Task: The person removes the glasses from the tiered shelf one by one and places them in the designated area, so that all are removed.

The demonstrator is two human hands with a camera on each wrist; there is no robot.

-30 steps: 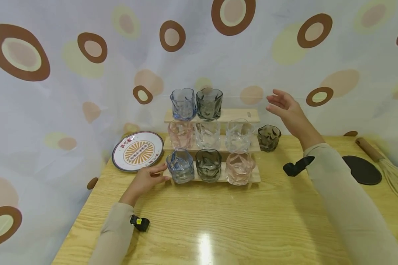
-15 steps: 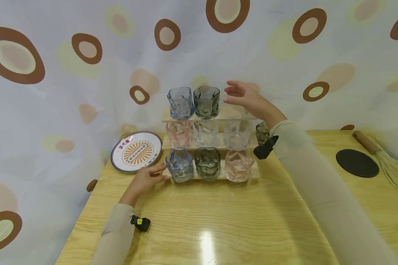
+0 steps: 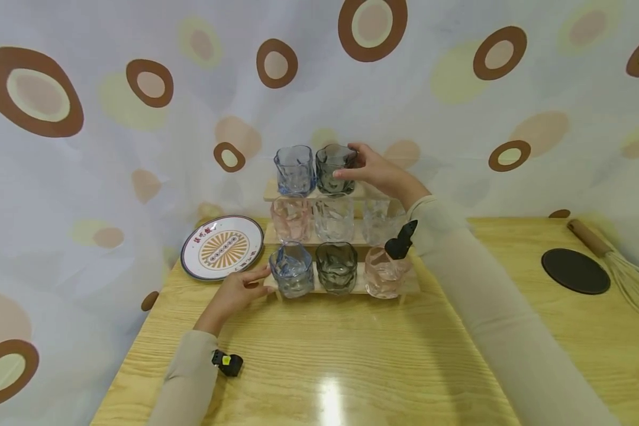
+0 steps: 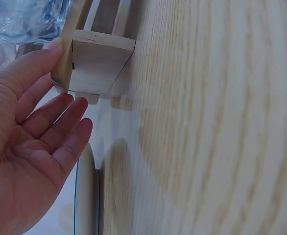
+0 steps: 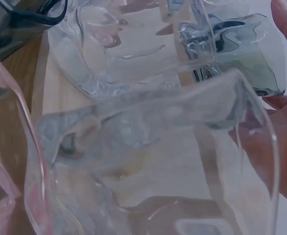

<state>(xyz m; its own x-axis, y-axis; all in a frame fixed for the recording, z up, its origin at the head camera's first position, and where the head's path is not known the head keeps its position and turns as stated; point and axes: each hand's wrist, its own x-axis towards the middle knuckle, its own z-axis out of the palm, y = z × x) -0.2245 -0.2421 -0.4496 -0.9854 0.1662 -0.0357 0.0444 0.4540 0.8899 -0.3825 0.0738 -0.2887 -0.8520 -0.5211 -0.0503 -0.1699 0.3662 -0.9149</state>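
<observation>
A three-step wooden rack point(image 3: 271, 190) holds several wavy glasses. On its top step stand a blue glass point(image 3: 294, 171) and a dark grey glass point(image 3: 327, 168). My right hand point(image 3: 380, 173) grips the grey glass from the right, thumb in front; its other fingers are mostly hidden behind. A pink glass point(image 3: 290, 219) and two clear glasses, one at centre point(image 3: 334, 219), fill the middle step. Below are a blue glass point(image 3: 291, 272), a dark glass point(image 3: 336, 269) and a pink glass point(image 3: 380, 275). My left hand point(image 3: 236, 296) pinches the bottom step's left end, thumb on top point(image 4: 53, 49).
A patterned plate point(image 3: 222, 247) leans at the left of the rack. On the right of the wooden table point(image 3: 309, 343) lie a round black mat point(image 3: 575, 271) and a whisk point(image 3: 617, 260). A spotted curtain point(image 3: 420, 71) hangs close behind.
My right hand has moved left from beyond the rack's right end to the grey glass and taken hold of it. The brown glass at right is now hidden behind my arm. The left hand stays put.
</observation>
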